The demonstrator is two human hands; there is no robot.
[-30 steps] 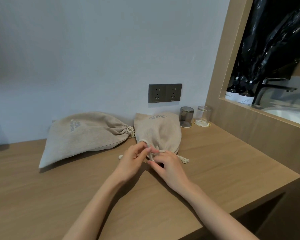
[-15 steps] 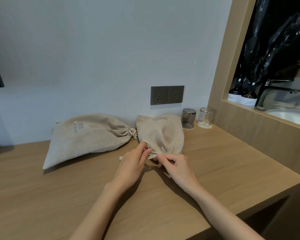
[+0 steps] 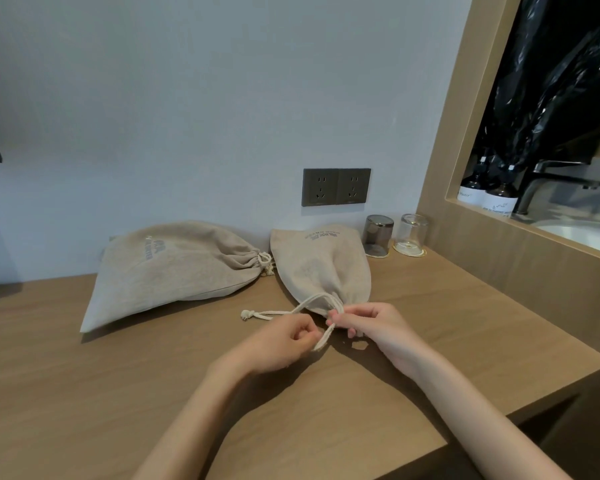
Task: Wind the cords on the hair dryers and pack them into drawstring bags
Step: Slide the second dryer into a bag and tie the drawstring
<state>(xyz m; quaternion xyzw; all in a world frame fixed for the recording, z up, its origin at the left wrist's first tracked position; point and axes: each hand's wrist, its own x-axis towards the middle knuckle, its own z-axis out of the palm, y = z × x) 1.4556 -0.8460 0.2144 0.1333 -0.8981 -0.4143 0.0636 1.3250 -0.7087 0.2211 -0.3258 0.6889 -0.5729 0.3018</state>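
At the nearer bag [image 3: 321,268], left hand [image 3: 278,344] and right hand [image 3: 371,327] each pinch its drawstring [image 3: 281,311].

Prints on the bags [image 3: 321,268] and bottle labels [image 3: 496,204] are unreadably blurred.

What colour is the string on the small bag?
The drawstring is cream-white, paler than the beige drawstring bag; the head view shows it best.

Small beige bag [image 3: 321,268] lies flat just beyond both hands, bulging, mouth cinched toward them. White drawstring [image 3: 281,311] pinched by right hand [image 3: 374,327] and left hand [image 3: 284,341], knotted end trailing left. Bigger beige bag [image 3: 174,268], cinched shut, lies farther left.
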